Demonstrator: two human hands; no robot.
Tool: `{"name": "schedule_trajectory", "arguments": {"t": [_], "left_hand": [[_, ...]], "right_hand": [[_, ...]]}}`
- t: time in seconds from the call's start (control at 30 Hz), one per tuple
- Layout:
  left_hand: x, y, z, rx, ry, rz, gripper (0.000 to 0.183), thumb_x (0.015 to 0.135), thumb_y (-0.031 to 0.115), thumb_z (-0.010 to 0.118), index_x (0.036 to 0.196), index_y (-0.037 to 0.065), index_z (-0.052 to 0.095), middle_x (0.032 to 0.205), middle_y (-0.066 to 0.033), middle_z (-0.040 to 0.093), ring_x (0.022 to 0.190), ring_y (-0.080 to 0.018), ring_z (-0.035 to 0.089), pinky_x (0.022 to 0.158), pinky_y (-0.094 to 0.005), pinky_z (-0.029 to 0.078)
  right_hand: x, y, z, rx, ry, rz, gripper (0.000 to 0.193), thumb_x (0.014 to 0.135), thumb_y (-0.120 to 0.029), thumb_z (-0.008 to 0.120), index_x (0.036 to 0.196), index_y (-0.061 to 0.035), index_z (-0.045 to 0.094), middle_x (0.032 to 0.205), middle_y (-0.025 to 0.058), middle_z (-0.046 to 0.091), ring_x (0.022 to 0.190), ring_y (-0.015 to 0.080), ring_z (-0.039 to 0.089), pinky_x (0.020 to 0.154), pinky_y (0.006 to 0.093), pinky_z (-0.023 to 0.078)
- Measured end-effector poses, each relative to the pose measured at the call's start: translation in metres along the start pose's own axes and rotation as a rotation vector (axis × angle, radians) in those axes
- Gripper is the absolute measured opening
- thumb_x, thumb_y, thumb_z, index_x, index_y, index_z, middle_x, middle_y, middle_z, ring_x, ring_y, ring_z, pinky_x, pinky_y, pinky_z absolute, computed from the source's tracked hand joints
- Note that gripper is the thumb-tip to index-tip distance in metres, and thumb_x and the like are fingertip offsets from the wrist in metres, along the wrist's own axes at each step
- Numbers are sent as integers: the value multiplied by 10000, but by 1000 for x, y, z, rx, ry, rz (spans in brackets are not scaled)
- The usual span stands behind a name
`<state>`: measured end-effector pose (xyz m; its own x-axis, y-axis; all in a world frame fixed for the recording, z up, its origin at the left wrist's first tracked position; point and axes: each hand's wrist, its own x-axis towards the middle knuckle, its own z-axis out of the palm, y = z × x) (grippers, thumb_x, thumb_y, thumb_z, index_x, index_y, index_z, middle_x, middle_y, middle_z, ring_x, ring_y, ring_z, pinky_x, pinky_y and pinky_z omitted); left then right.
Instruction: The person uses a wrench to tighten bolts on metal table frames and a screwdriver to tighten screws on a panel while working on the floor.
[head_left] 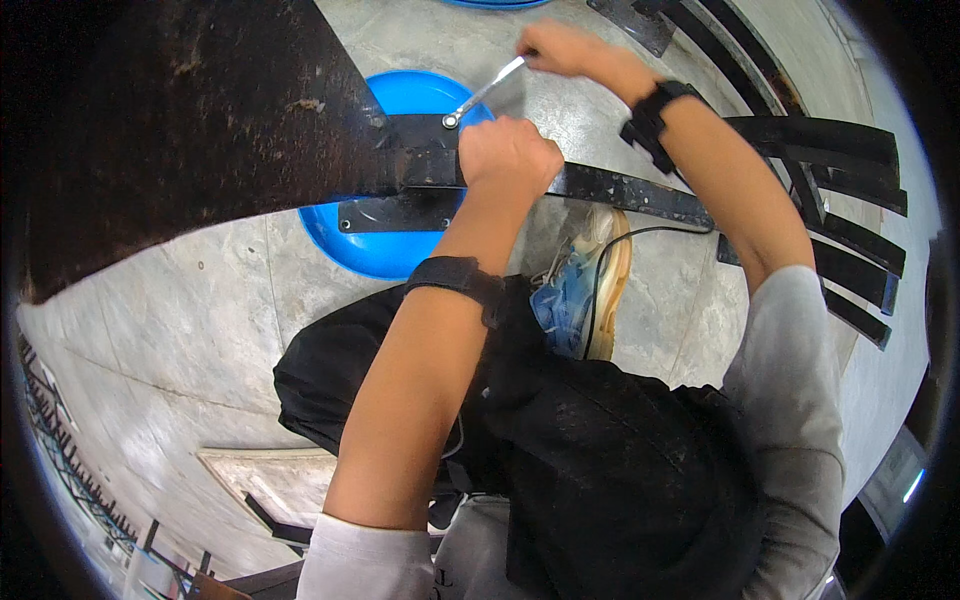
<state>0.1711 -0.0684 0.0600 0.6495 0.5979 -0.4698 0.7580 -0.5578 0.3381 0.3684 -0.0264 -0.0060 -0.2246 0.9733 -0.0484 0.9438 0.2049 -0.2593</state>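
In my right hand is the end of a silver wrench, held with closed fingers. The wrench's ring end sits around a bolt at the corner of a black mounting plate. That plate lies on a round blue disc, perhaps a stool seat turned over. My left hand is closed around a black metal bar that crosses the plate. Other bolts show at the plate's near edge; my left hand hides part of the plate and disc.
A large dark, worn panel fills the upper left, over part of the disc. Black slatted metal frames stand at the right. My blue and white shoe is close below the bar, with a thin black cable over it.
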Motion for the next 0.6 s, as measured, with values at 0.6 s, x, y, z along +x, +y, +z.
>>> {"name": "schedule_trajectory", "arguments": {"t": [0.6], "left_hand": [[-2, -5, 1, -18, -25, 16, 519, 754, 515, 473, 864, 48, 670, 927, -150, 634, 887, -286, 600, 744, -389, 471]], "right_hand": [[-30, -63, -41, 284, 146, 176, 380, 839, -336, 520, 726, 27, 537, 567, 153, 439, 522, 231, 402, 517, 363, 344]]}}
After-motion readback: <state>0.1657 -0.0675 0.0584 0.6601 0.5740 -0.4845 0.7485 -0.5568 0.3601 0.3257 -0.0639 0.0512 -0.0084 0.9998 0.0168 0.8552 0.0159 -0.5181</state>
